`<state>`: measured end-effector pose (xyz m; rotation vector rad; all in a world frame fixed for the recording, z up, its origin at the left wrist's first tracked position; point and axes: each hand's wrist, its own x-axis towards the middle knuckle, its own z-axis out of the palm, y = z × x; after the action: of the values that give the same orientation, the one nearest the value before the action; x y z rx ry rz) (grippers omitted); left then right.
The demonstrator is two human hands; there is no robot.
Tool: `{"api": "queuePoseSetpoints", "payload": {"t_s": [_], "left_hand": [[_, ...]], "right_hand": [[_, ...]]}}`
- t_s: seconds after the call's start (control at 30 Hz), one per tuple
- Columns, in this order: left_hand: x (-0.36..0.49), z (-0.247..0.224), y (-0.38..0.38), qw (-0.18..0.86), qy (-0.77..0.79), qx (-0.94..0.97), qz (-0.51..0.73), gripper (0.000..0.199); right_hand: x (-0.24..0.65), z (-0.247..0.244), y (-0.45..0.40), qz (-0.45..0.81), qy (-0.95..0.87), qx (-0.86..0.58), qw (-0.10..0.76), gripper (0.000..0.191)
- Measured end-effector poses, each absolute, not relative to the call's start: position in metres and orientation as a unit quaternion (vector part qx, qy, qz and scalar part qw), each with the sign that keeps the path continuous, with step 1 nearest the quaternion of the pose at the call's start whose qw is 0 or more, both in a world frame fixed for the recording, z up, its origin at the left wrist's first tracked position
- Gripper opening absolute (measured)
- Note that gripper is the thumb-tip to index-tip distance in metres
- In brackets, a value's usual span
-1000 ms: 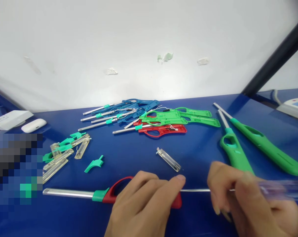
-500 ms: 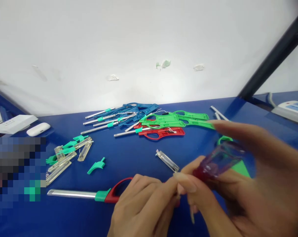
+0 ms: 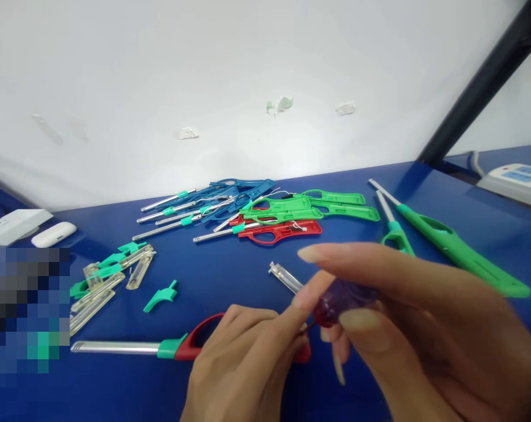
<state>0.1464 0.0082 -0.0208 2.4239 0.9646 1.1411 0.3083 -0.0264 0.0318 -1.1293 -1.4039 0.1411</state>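
Broadly, a white wall (image 3: 230, 70) forms the background above a blue tabletop (image 3: 221, 269), with a black post (image 3: 486, 88) slanting upward at the right. The right hand (image 3: 445, 310), largest form in the foreground, grasps a screwdriver (image 3: 342, 299) between thumb and fingers; its translucent purple-red handle is partly covered, its thin shaft directed towards the other hand. The left hand (image 3: 239, 363), curled palm down, grips the handle of a red lighter (image 3: 189, 347); the contact beneath the palm is hidden. This lighter lies crosswise on the near part of the tabletop, metal tube pointing left. Near the wall is a loose heap of opened blue shells (image 3: 243, 196), green shells (image 3: 287, 209) and a red shell (image 3: 287, 231). At the right lie one whole green lighter (image 3: 463, 249) and, beside it, a second green lighter (image 3: 394, 226), partly hidden by the right hand. Clear tanks (image 3: 96, 310) are grouped at the left, a white case (image 3: 54, 234) beyond them. Smallest are a single tank (image 3: 286, 278), just beyond the hands and partly covered by fingers, and a lone green trigger (image 3: 160, 298), between the grouped tanks and the left hand
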Motion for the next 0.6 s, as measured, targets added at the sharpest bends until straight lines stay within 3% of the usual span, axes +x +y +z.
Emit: {"api": "queuePoseSetpoints", "payload": {"t_s": [0.2,0.33,0.6], "left_hand": [[0.146,-0.02,0.01,0.147,0.333,0.85,0.38,0.02],[0.145,-0.017,0.011,0.137,0.321,0.862,0.368,0.023],[0.142,-0.017,0.009,0.169,0.322,0.855,0.369,0.023]], "right_hand": [[0.302,0.039,-0.033,0.109,-0.591,-0.517,0.609,0.056],[0.308,0.029,-0.037,0.103,-0.59,-0.557,0.576,0.049],[0.303,0.037,-0.035,0.111,-0.596,-0.501,0.617,0.034]]}}
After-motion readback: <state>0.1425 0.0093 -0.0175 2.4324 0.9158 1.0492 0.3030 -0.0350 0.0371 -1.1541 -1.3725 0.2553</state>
